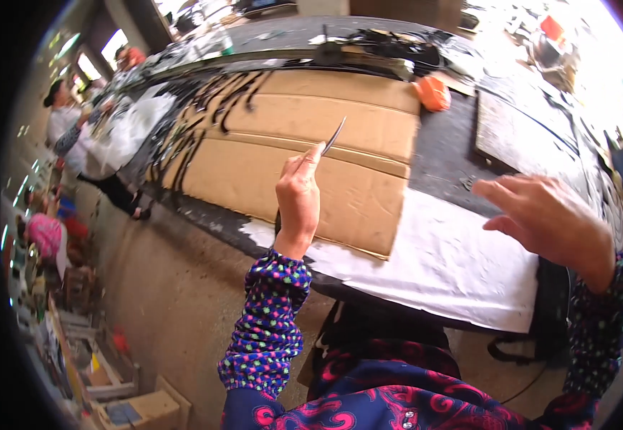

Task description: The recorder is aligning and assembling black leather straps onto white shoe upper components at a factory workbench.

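Apparently for clearance, a dark strip [335, 136] is pinched above the cardboard [358, 204] by the left hand [300, 197]; right of the cardboard, the right hand [551, 218] is held loosely spread.

Washed-out glare upper right, dark fisheye corners, bowed edges, right hand [553, 216] soft

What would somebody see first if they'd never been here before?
Probably the big tan cardboard sheet in the middle of the view, with thin dark strips lying across its left end. Next might come the bright orange bundle by its far right corner. Nearer, the left hand holds up one slim dark strip in front of the cardboard, below a speckled, colourful sleeve.
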Demonstrator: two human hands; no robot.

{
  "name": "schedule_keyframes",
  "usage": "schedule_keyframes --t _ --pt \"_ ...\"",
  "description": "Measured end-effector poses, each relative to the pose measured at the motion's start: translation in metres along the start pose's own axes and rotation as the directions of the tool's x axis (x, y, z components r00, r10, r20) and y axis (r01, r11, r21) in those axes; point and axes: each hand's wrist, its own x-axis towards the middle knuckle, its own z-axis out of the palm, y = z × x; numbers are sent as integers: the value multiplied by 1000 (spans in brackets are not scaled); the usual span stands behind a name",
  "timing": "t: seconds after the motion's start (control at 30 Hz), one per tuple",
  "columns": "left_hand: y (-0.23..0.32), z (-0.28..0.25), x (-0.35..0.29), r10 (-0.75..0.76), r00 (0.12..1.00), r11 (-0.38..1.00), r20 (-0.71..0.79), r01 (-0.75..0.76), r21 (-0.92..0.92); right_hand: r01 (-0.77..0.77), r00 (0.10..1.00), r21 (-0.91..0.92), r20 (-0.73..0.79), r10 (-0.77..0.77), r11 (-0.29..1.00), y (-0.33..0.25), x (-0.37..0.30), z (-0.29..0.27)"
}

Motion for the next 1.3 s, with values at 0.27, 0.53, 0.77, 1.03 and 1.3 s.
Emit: schedule_keyframes --t 0.27,0.53,0.77,1.03,1.3 --pt "105 57 -79 524 651 841 549 -499 -210 -539 799 470 23 601 699 -24 -198 119" --pt "76 9 -26 572 655 779 494 -622 -78 -676 569 334 -330 754 656 -5 -251 125" --pt "39 -25 48 508 756 784 413 -605 142 -799 317 392 -371 873 456 111 -282 83" --pt "-3 31 -27 429 693 861 579 -508 -31 -978 151 97 -267 952 182 320 -359 142" --pt "22 24 -18 351 712 886 608 -463 31 -860 464 125 -212 860 494 345 -233 93"
